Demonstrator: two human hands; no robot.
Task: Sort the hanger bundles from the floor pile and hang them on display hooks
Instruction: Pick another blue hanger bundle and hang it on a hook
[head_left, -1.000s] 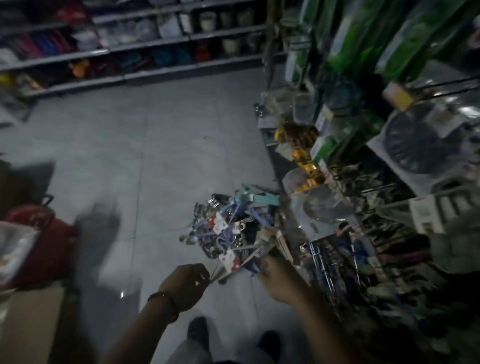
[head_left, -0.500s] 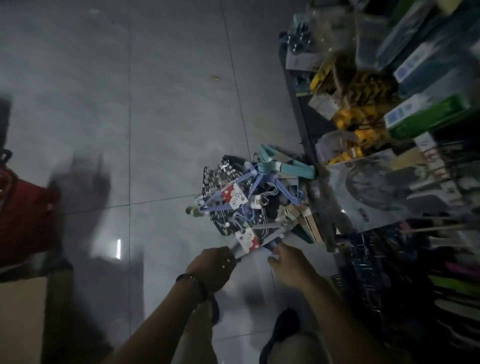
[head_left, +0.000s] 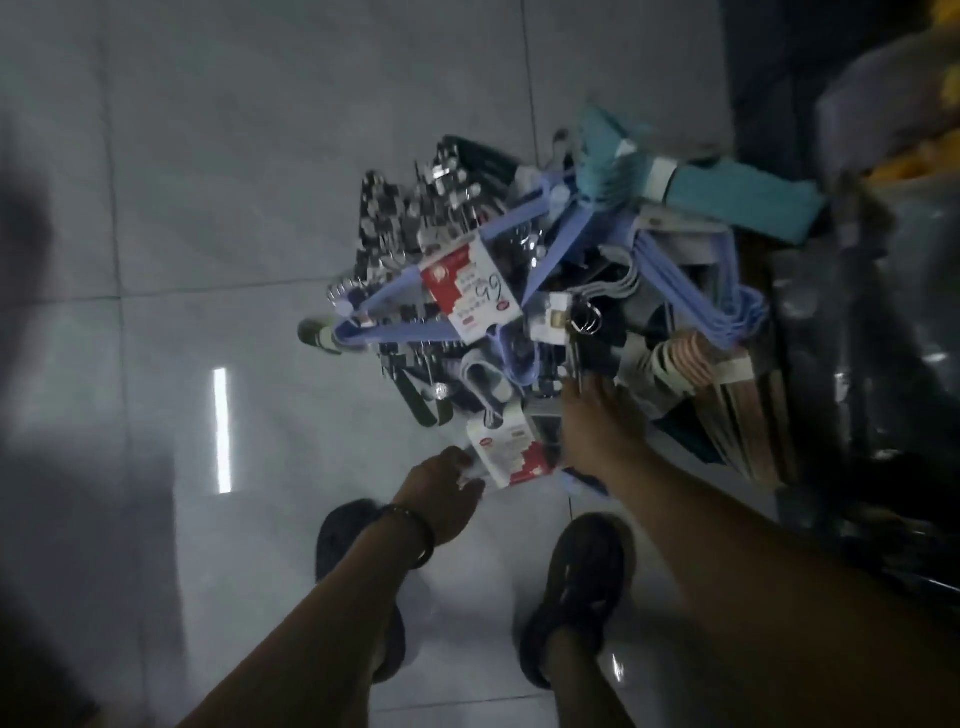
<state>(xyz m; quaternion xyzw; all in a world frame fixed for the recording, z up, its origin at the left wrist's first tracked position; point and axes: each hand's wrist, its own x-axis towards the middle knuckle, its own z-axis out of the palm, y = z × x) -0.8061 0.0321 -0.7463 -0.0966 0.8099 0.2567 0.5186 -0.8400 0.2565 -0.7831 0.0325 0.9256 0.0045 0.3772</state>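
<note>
Left hand (head_left: 441, 496) pinches near hanger bundle (head_left: 511, 452) by its label end, likely to pull it free. Right hand (head_left: 597, 426) rests on pile (head_left: 524, 270), probably steadying it; grasp unclear.

lavender hanger bundle (head_left: 563, 244), teal bundle (head_left: 737, 200), red-and-white label (head_left: 511, 452), perhaps pinkish hangers (head_left: 691, 358), grey floor (head_left: 208, 156).

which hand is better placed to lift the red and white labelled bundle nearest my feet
Left, probably. The left hand grips the near edge of that labelled bundle, while the right hand rests on the pile beside it, fingers fairly straight, gripping nothing.
</note>
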